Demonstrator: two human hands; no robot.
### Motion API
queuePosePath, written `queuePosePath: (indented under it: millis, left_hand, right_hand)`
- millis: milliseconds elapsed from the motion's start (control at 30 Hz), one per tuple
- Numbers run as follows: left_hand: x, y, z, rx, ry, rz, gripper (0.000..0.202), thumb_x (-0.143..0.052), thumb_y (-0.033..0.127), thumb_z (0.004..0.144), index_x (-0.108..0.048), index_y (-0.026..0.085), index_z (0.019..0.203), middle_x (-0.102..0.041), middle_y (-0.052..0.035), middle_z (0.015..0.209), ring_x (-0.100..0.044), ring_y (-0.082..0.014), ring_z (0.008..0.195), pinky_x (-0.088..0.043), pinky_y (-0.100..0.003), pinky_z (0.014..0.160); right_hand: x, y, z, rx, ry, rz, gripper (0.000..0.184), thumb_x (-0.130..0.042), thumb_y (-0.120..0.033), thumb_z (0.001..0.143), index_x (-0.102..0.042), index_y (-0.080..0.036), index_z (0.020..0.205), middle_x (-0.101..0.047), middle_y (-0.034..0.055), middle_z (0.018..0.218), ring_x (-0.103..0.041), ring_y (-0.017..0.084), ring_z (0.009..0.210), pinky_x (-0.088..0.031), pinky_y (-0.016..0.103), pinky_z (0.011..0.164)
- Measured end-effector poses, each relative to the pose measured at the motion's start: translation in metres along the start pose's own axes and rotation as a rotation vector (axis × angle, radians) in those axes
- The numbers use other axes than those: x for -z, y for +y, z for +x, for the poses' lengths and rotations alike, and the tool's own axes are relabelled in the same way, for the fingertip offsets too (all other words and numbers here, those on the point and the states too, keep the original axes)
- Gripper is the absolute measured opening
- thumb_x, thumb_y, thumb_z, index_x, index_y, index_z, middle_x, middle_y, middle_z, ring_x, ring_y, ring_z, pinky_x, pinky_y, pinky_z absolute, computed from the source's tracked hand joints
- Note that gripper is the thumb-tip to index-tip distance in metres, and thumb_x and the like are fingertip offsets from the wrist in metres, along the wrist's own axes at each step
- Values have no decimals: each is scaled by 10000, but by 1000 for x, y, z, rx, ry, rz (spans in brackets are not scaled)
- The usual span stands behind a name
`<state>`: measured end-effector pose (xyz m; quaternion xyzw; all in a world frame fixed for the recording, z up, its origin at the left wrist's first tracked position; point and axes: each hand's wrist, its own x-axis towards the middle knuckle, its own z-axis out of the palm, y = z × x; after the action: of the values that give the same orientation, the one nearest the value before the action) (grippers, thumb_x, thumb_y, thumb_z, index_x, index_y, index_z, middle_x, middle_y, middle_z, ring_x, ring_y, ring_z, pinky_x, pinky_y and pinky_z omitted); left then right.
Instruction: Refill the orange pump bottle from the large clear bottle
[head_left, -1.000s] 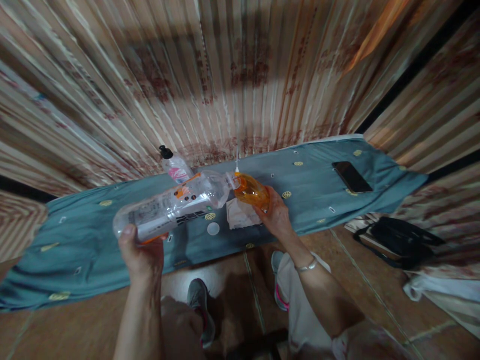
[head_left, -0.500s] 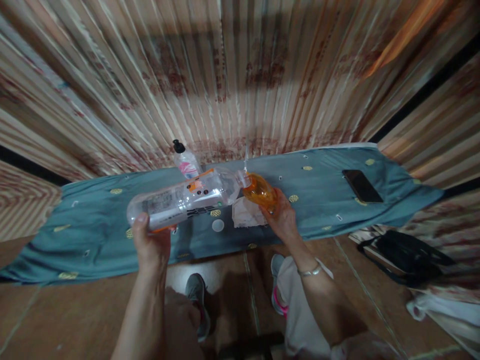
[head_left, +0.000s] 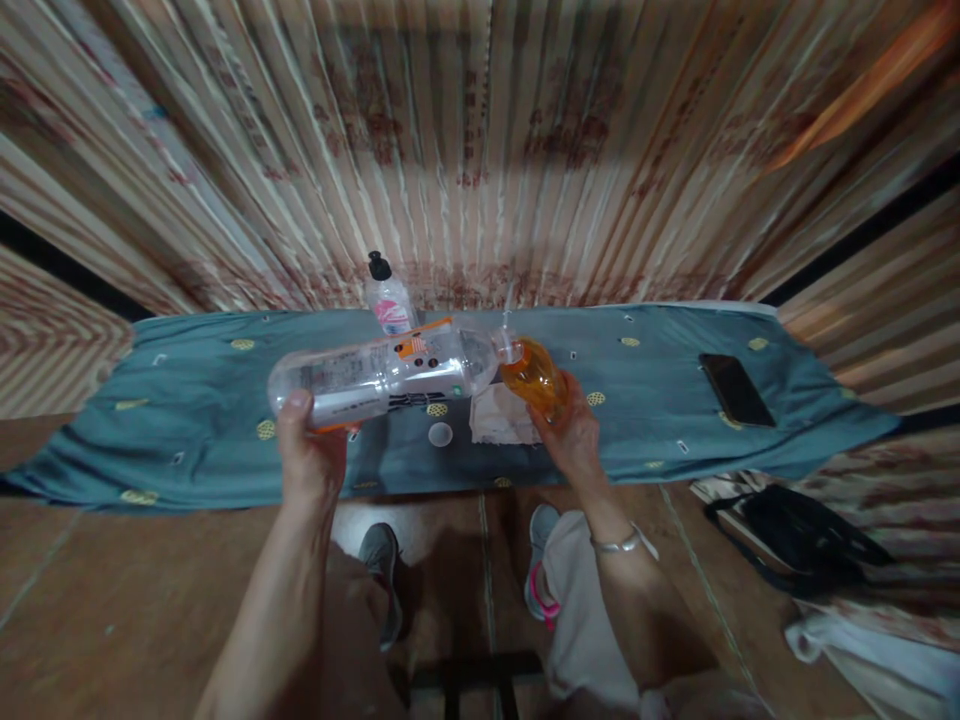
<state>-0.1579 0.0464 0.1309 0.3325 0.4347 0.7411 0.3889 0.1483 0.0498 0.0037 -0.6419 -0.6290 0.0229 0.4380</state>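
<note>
Well, furthest left, my left hand (head_left: pixel 311 462) is wrapped round the base end of a large clear plastic bottle with an orange-and-white label (head_left: pixel 349 385), thumb on top. The bottle lies nearly level above a teal cloth-covered table (head_left: pixel 202 430) printed with small yellow motifs, its long axis running left to right and rising slightly toward its neck.

Behind it, a clear plastic bottle with a black pump top and pink label (head_left: pixel 391 312) looks upright, its base hidden. In front, a small round whitish disc (head_left: pixel 440 434) lies on the cloth, just left of a pale beige square of fabric or paper (head_left: pixel 497 420).

Above that square the two held necks meet: the clear one points right, while a rounded see-through amber bottle (head_left: pixel 535 376) points up and left, its body sloping down into my right hand (head_left: pixel 574 432). They look touching; I can't tell whether one mouth sits inside the other. My right hand grips the amber base and is nearer this join than my left.

Further right lies a flat black phone (head_left: pixel 737 390).

Counted: two hands, three bottles, one disc, one beige square, one phone.
</note>
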Motion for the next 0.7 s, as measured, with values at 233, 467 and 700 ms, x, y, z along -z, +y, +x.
queuePosePath:
  millis: [233,467,700]
  left_hand:
    - [0,-1,0,-10,15,-23,451,-789,545,567,-710,236,886,-681,-87,784,-521,-195,554,-270,-280,366]
    - [6,-5,2,-1,2,-28,541,-814,563,557,-717,222,965,-677,-97,810,-548,-216,596,-282,-288,395]
    - [3,-4,0,-3,37,-49,514,-812,548,556,-722,230,949,-672,-109,805,-613,-255,653,-325,-291,382]
  right_hand:
    - [4,-3,0,-43,-33,-1,701,-630,-513,930,-438,-149,1498,-641,223,1407,-628,337,1304,-557,554,1068]
    - [3,-1,-1,-22,-4,17,714,-622,-549,940,-438,-140,1495,-638,231,1409,-635,335,1301,-561,549,1065]
    - [3,-2,0,-33,5,-3,714,-637,-542,927,-448,-150,1492,-657,221,1395,-657,330,1280,-578,544,1048]
